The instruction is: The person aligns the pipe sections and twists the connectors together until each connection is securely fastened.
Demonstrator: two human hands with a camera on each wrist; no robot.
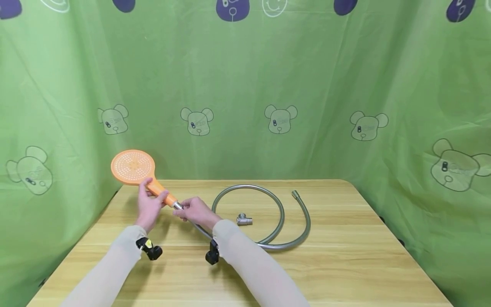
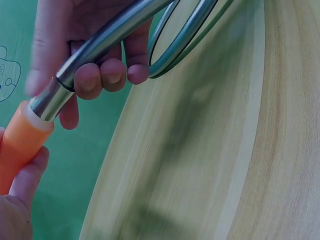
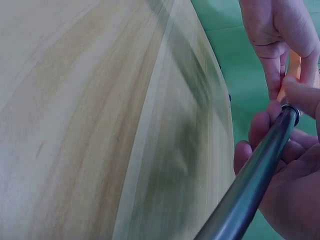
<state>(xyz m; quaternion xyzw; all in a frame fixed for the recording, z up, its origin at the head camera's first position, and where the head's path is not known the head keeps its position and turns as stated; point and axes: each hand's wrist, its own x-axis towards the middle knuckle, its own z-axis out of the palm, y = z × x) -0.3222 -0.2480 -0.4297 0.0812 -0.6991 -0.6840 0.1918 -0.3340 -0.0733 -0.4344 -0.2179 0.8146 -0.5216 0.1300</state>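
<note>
An orange shower head [image 1: 133, 167] is held up over the far left of the table, its perforated round face toward the head camera. My left hand [image 1: 149, 207] grips its handle [image 2: 22, 142] between thumb and fingers. At the handle's lower end, my right hand [image 1: 197, 212] pinches the metal end fitting [image 2: 51, 100] of a grey shower hose [image 2: 107, 40]. The fitting meets the pale collar of the handle, in line with it. In the right wrist view the hose [image 3: 255, 175] runs across the right fingers toward the handle.
The rest of the hose [image 1: 281, 213] loops over the wooden table [image 1: 356, 256], its other end fitting [image 1: 295, 194] lying toward the back right. A small chrome tee valve [image 1: 244, 219] lies inside the loop. A green curtain [image 1: 245, 153] with printed bear heads encloses the table's back and sides.
</note>
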